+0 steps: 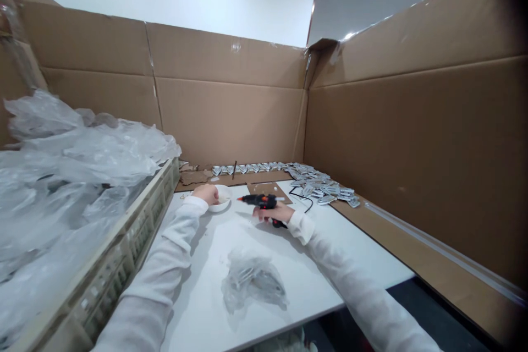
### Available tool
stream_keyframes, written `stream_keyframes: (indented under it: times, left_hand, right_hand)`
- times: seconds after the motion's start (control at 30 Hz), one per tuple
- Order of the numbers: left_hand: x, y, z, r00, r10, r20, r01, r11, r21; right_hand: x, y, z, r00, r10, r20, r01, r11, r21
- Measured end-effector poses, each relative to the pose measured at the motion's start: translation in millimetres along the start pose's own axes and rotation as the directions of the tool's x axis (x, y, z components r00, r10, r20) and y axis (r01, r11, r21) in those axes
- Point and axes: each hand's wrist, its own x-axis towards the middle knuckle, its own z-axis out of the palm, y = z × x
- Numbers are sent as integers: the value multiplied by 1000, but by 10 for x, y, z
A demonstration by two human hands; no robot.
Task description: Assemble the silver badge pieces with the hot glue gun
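Observation:
My right hand is wrapped round the grip of a black and orange glue gun, whose tip points left. A pale glue stick shows at its rear end. Over a small white bowl, my left hand has its fingers curled together at the left rim. The fingertips are hidden inside the bowl, so what they hold, if anything, cannot be made out. Between my forearms a clear plastic bag with pale flat pieces inside lies on the white tabletop.
Left of the table stands a cream plastic crate heaped with clear plastic bags. Silvery flat pieces lie piled at the back right, and a row of them runs along the back. Tall cardboard walls enclose the table; a black cord lies near the gun.

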Motion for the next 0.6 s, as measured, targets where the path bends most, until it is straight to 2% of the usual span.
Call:
stream_keyframes:
  times: [0.07, 0.17, 0.23, 0.3, 0.37, 0.43, 0.47, 0.53, 0.6]
  left_hand:
    - [-5, 4, -2, 1000, 4, -5, -4, 1000, -1]
    - [2, 5, 13, 1000, 6, 6, -6, 1000, -24]
    - [14, 6, 34, 1000, 8, 25, -7, 999, -38]
    - [23, 8, 54, 999, 16, 32, -15, 999, -46]
    - [23, 8, 60, 999, 20, 29, -18, 999, -51]
    - [11, -4, 36, 999, 15, 38, -13, 998, -54]
    - [0, -15, 7, 999, 11, 49, -8, 999, -53]
    - [-39, -43, -94, 997, -2, 75, 6, 999, -46]
    - [-111, -51, -256, 998, -7, 69, 9, 999, -31]
  right_hand:
    - [-49, -17, 152, 992, -19, 127, 31, 995, -92]
    - [-116, -67, 253, 987, -53, 149, 72, 989, -125]
    - [-152, -129, 251, 974, -63, 219, 85, 992, -92]
    - [-188, -210, 227, 929, -83, 362, 107, 993, -47]
    - [-226, -291, 209, 860, -130, 493, 155, 988, -10]
    - [-260, -347, 212, 804, -168, 570, 196, 981, 13]
    - [-273, -361, 220, 791, -172, 587, 200, 980, 18]
    - [-290, -366, 242, 801, -148, 580, 174, 985, 10]
    - [-298, -358, 266, 835, -111, 539, 141, 990, -14]
